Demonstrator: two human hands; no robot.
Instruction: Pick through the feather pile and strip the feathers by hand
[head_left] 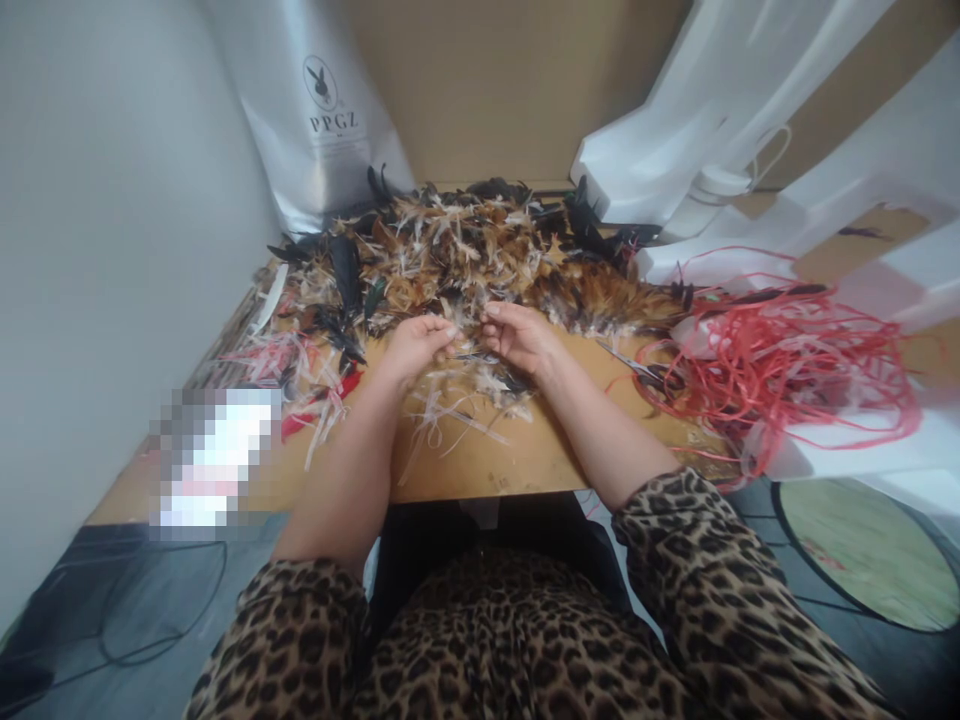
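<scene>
My left hand (421,347) is closed in a pinch over the front of a feather pile (465,240). What its fingertips hold is too small to make out. Just to its right, my right hand (519,338) pinches what looks like a small pale feather at thumb and forefinger. The pile mixes brown, black and whitish feathers. Below and between my wrists lie loose feathers (491,385) and thin clear plastic strands (431,415) on the wooden table (480,470).
Scissors (637,368) lie right of my right hand, beside a tangle of red plastic ribbon (795,370). At left are pinkish strips (274,360) and a pixelated bright object (217,460). A silver bag (330,130) and a white lidded container (709,200) stand behind. A round stool (870,550) is lower right.
</scene>
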